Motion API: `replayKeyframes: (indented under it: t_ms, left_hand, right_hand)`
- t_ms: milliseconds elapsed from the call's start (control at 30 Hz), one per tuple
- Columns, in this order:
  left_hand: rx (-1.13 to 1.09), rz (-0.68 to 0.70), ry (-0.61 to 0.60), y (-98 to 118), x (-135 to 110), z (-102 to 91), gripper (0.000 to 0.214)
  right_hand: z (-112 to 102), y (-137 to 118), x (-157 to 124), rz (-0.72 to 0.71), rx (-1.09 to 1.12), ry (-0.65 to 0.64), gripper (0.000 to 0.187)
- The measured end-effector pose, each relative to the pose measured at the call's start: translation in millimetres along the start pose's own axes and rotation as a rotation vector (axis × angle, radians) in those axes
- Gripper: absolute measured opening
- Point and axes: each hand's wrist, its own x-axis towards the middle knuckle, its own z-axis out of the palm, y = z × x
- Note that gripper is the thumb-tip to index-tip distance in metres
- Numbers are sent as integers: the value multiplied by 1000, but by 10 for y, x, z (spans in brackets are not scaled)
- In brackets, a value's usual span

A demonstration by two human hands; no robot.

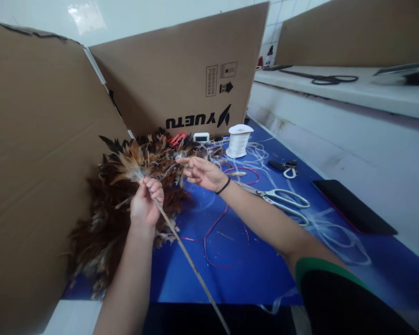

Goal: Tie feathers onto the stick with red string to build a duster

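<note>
My left hand [145, 201] is closed around a thin pale stick [192, 265] that slants down toward the lower right. A tuft of brown and tan feathers [131, 163] fans out above its fingers. My right hand [202, 173] reaches over the heap of dark brown feathers [108, 223], thumb and forefinger pinched on a small feather I can barely make out. A black band sits on that wrist. The blue mat [237, 274] lies under both hands.
Cardboard walls [38, 153] stand at the left and back. A white spool of cord [238, 140], loose white cord, red wire [212, 242], white-handled scissors [282, 197], a small clip tool [284, 167], a white timer [201, 137] and a black tablet [352, 207] lie on the mat. A white ledge at right holds black scissors [330, 79].
</note>
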Motion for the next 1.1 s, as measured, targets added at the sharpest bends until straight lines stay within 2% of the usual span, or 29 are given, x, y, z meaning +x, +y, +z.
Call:
replayKeyframes:
  t_ms: [67,133,200,267,400,500,600,633,667,733,767,800,833,900,933,1033,1100]
  left_hand:
    - [24,-22,26,-34,47,-51,18]
    - [69,-33,46,-62,88,-95,18]
    - [97,-20,50,-82,113,-119,18]
    - [132,5,63,-93,118,-121,19]
    - [239,41,137,-71,103,-94,21]
    - [245,113,152,-2,96,-86,21]
    - [230,138,139,48,93,-76,22]
    - [233,132,137,51,90,-69,22]
    - [238,123,136,46,86,-59,22]
    - [250,106,135,23,74,-35,22]
    - [255,99,134,8,68,-23,22]
    - [258,89,131,-7,62,-11,22]
    - [260,79,128,-21,56,-2,22]
    - [268,49,123,-41,49,8,23]
    - [272,30,120,-46,48,8,23]
    - [293,-32,103,-49,49,-5,20]
    - [314,-77,88,-48,49,-13,19]
  right_hand:
    - [77,-2,-27,3,-16,35,21]
    - [89,21,-23,33,-58,4,23]
    - [33,71,3,41,-119,-20,26]
    - [-62,135,43,39,-204,21,29]
    - [-282,207,131,24,-329,201,26]
    - [-511,153,164,-7,-406,403,22]
    - [-790,52,121,-124,-708,613,21]
    - [-871,27,91,-130,-900,587,18]
    - [-938,11,60,-95,-1094,507,17]
    - [-1021,12,12,44,-1429,306,42]
    - [-1042,25,5,127,-1548,208,54]
    - [-1056,39,15,202,-1640,138,57]
    - [-1069,49,43,260,-1709,102,52]
    - [-1110,31,146,322,-1798,125,25]
    - [-1142,-7,211,320,-1826,200,21]
    - [-1255,-237,393,286,-1865,369,33]
    - [-1300,-447,454,196,-1880,456,44]
